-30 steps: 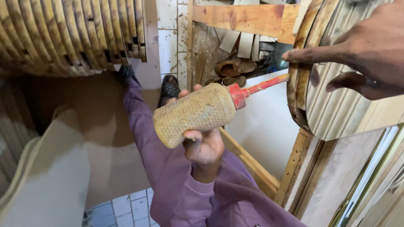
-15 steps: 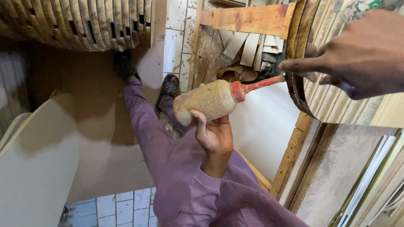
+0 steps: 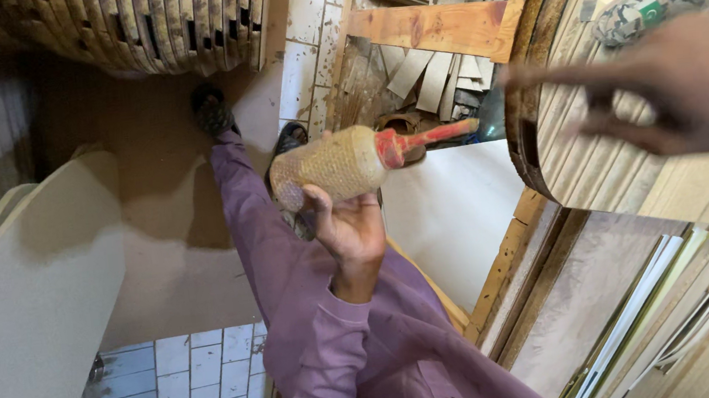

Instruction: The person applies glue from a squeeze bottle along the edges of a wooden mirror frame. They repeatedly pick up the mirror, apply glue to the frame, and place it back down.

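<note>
My left hand (image 3: 355, 225) grips the tan mesh-wrapped squeeze bottle with red nozzle (image 3: 351, 162), nozzle short of the round laminated wooden hoop (image 3: 535, 75) my open right hand (image 3: 668, 87) steadies, so I judge application not begun.

We see a dusty brown floor (image 3: 148, 159) below us, and our two dark shoes (image 3: 212, 110) stand on it near its far edge. Beyond that edge runs a strip of stained pale tiles (image 3: 306, 28), and past it a heap of flat wooden offcuts (image 3: 411, 66) lies piled on the ground under a reddish plank (image 3: 433, 28). A curved pale board (image 3: 22, 295) stands on the floor at one side, and lower down we make out small blue-white tiles (image 3: 181, 384).
</note>
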